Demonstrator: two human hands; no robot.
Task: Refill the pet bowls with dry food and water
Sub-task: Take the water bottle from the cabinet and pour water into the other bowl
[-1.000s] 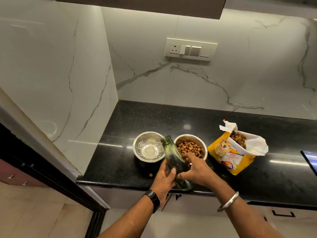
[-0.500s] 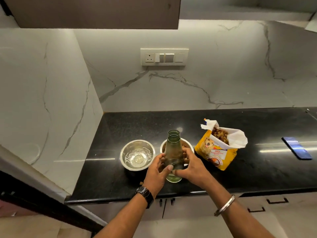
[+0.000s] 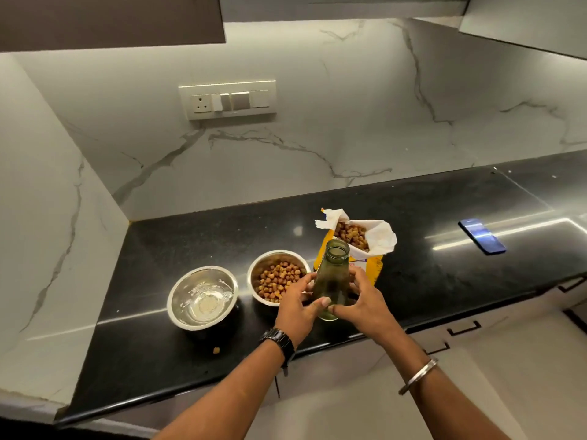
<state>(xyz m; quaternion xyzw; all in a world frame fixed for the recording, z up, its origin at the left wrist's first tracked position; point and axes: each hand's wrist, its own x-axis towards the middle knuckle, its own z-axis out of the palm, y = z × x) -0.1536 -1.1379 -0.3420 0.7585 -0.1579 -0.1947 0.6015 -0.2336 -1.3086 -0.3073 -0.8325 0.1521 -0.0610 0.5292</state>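
A green glass bottle (image 3: 330, 274) stands upright with its mouth uncapped, near the front of the black counter (image 3: 428, 281). My left hand (image 3: 297, 308) and my right hand (image 3: 365, 301) both wrap around its lower half. Left of them sits a steel bowl (image 3: 202, 298) holding water. A second steel bowl (image 3: 277, 276) filled with brown kibble sits just behind my left hand. An open yellow pet food bag (image 3: 362, 239) with kibble showing stands behind the bottle.
A dark blue phone (image 3: 482, 235) lies on the counter at the right. One loose kibble piece (image 3: 216, 350) rests near the counter's front edge. Marble walls close the left side and back, with a switch panel (image 3: 227, 100) above.
The bottle has gone from tilted toward the water bowl to upright and shifted right, in front of the food bag. Both hands stayed on it. The camera view swung left.
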